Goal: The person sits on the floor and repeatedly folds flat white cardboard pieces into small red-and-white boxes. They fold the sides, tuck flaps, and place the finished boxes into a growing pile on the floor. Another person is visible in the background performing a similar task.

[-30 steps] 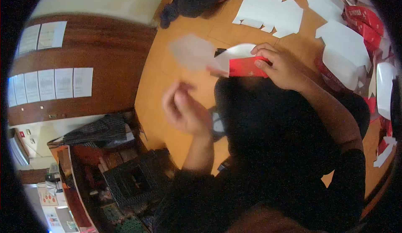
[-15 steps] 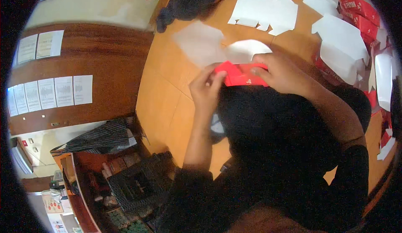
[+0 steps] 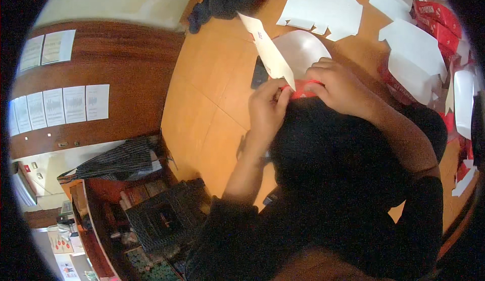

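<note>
While both hands' fingers [image 3: 283,95] pinch it, the red card [image 3: 303,90] sits between them.

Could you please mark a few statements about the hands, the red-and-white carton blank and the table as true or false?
1. Both the left hand and the right hand grip the red-and-white carton blank. True.
2. A white flap of the blank sticks up above the hands. True.
3. The table is grey metal. False: it is orange-brown wood.
4. The flat white blanks lie on the floor. False: they lie on the table beyond the hands.
</note>
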`<action>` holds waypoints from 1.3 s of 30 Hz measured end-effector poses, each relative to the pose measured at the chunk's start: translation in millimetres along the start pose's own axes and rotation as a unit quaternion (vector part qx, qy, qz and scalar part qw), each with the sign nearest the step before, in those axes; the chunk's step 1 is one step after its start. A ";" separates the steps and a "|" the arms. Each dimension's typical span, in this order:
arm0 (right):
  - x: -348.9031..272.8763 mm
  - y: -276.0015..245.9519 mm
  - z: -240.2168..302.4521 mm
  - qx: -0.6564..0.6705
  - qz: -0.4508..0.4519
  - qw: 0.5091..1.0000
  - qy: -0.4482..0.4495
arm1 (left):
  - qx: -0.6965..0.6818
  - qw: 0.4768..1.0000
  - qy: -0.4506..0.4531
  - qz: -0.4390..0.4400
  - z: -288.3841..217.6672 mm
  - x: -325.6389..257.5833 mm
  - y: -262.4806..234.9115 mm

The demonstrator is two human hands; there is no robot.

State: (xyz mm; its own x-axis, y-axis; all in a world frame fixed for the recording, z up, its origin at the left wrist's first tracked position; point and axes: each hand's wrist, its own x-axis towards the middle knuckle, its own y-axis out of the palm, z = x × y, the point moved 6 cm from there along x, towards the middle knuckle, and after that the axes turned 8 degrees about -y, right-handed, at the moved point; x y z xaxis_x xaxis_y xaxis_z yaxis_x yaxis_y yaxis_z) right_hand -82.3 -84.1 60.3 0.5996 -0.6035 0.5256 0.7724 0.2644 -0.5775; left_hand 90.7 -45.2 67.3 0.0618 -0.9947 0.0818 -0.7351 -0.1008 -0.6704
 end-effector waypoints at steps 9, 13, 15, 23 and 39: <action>-3.9 16.2 27.1 0.005 -0.052 0.997 -0.059 | -0.237 0.955 -0.048 -0.170 18.5 -7.6 11.5; 6.8 -33.5 34.3 -0.025 -0.132 0.990 -0.033 | -0.404 0.894 -0.101 -0.168 17.7 1.8 2.2; 10.8 -58.0 23.1 -0.034 -0.213 0.976 0.022 | -0.461 0.870 -0.106 -0.138 25.2 4.7 -0.7; -28.3 -30.0 -124.3 0.196 -0.340 0.863 0.318 | -0.337 0.933 -0.083 -0.092 56.8 27.9 36.4; -101.7 -2.9 -70.9 0.410 -0.258 0.825 0.292 | -0.447 0.872 -0.018 0.199 21.7 -12.8 14.4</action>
State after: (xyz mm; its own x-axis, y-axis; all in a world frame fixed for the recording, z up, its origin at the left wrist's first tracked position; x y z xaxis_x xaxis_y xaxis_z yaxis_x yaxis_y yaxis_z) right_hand -160.4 -76.8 -35.7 0.1292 -0.9908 0.0405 0.9185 0.1350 0.3716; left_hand 94.0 -34.3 40.6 -0.3081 -0.9494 -0.0608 -0.9351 0.2904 0.2032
